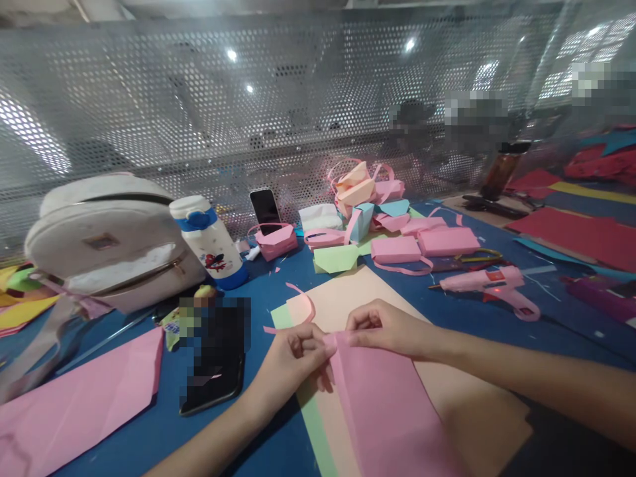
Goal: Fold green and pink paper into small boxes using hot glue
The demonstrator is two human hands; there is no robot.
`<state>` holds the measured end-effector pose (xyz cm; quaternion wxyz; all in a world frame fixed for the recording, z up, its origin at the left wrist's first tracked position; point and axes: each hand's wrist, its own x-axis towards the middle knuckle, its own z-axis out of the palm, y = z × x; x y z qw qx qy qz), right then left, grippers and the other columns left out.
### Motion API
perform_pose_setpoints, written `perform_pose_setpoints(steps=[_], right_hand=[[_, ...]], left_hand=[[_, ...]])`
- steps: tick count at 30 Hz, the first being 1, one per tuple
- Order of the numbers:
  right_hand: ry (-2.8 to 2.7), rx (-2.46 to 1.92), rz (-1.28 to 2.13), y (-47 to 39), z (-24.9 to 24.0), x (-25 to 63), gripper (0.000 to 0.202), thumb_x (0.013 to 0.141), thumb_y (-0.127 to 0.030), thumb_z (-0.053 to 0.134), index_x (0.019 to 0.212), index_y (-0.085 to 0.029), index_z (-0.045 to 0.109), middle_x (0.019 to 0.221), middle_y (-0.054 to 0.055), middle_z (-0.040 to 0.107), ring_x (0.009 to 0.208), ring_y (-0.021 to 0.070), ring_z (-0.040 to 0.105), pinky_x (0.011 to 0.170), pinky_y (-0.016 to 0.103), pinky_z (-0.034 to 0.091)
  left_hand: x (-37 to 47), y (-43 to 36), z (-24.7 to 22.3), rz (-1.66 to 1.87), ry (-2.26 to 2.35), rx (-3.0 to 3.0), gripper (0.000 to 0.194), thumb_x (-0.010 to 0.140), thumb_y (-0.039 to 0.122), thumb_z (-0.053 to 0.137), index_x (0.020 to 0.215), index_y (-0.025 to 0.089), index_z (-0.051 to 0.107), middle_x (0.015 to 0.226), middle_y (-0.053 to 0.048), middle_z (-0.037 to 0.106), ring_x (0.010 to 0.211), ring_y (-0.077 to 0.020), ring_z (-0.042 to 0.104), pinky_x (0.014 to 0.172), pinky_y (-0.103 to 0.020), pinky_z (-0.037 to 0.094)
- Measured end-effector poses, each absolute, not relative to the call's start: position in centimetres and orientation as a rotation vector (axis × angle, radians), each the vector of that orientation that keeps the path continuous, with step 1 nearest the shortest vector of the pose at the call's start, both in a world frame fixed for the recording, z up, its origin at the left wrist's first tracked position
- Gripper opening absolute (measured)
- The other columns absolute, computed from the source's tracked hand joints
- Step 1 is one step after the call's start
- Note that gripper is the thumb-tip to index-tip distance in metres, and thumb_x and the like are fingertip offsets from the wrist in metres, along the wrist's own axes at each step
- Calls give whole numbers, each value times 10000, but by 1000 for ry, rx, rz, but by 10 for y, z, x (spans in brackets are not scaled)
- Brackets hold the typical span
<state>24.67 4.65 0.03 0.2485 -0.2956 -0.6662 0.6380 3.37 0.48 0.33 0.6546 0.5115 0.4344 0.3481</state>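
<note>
Paper — pink — far end in left hand and right hand

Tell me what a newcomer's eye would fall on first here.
Probably the large pink paper at lower middle, its far end held in the fingers of the left hand and right hand. Next, the white-and-blue bottle beside the pale backpack at left. Then the pink glue gun at right, its small red light glowing.
</note>
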Motion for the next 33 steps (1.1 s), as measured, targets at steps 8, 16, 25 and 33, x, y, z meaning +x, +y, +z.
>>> perform_pose_setpoints(steps=[8,16,25,33], right_hand=[[-1818,-790,1768,47,-2,248,367,768,-453,787,738,-128,619,655,-25,551,588,90,447,533,197,309],[-1767,-816,1809,46,-1,247,406,749,-481,799,733,-136,584,635,-34,538,561,78,428,502,184,285],[-1746,-807,1860,47,-4,247,428,738,-500,804,748,-138,575,626,-37,538,531,67,405,477,175,264],[-1753,-849,1818,47,-4,247,426,767,-509,778,746,-151,549,579,-65,484,493,56,351,453,173,227]], left_hand=[[34,0,5,798,1031,1146,493,647,547,845,653,148,556,483,-26,673,364,-115,612,390,-166,450],[32,6,9,683,1024,1160,430,607,447,890,648,127,606,510,-42,692,412,-117,625,441,-178,477],[28,4,10,664,1109,1148,396,622,437,877,641,126,633,499,-47,693,411,-128,630,447,-191,482],[27,5,6,697,1099,1094,406,610,438,883,687,117,648,570,-63,722,483,-163,685,503,-221,529]])
